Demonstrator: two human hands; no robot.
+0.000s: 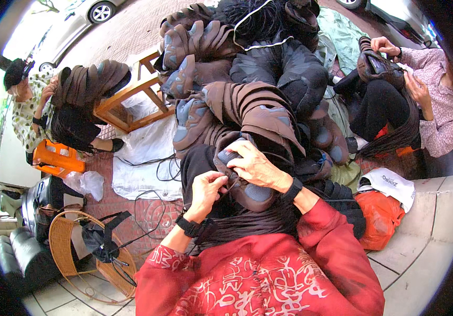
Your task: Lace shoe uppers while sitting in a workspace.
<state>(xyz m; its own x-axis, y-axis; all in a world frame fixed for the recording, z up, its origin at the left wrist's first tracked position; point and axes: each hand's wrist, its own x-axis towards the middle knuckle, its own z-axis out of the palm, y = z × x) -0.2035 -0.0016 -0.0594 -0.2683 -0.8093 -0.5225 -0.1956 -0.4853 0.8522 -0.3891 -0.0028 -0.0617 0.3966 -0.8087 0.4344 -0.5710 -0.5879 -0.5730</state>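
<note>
A brown shoe upper (256, 196) with grey-blue patches lies over my lap. My right hand (255, 164) grips it from above, fingers curled over its edge. Close beside it, my left hand (208, 192) is closed in a pinch at the upper's left edge; whatever is between those fingertips is too small to make out. Long dark cords (247, 226) spread across my lap below the upper. Just beyond my hands rises a stack of nested brown shoe uppers (252, 105).
Behind the stack are bundled black uppers (302, 79). A wooden stool (126, 110) lies to the left, near a white sheet (145, 168) and a wicker chair (60, 245). Co-workers handle uppers (92, 84) at left and another upper (376, 68) at right. An orange bag (379, 218) sits nearby.
</note>
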